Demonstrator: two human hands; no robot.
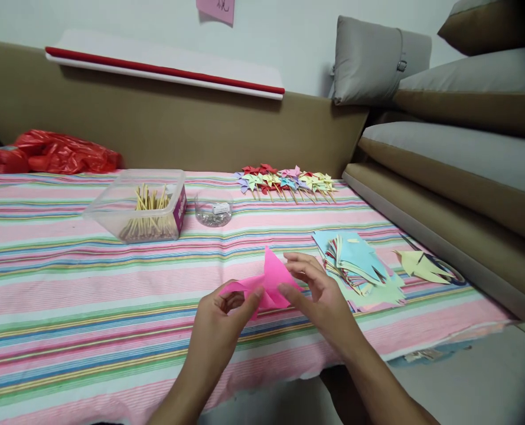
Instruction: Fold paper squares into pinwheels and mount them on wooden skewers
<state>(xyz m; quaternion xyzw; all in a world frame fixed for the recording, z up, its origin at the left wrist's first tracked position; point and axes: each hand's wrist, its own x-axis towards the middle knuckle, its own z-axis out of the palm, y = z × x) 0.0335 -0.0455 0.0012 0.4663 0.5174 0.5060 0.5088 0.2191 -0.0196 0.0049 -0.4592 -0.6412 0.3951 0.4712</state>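
Observation:
Both my hands hold a pink sheet of cut paper [271, 277] just above the striped tablecloth [67, 307]. My left hand [220, 321] pinches its lower left flaps, with the fingers curled round them. My right hand [319, 292] grips the right side, thumb and forefinger on the paper, and one pointed flap stands up between the hands. Just right of my right hand lies a stack of cut coloured paper squares [355, 268], light blue on top.
A clear plastic box of wooden sticks [144, 206] and a small clear tub of pins [213, 209] stand further back. A row of finished paper pinwheels [286, 180] lies behind. A yellow cut sheet [421, 265] covers scissors at the right edge. Red plastic bag [54, 152] far left.

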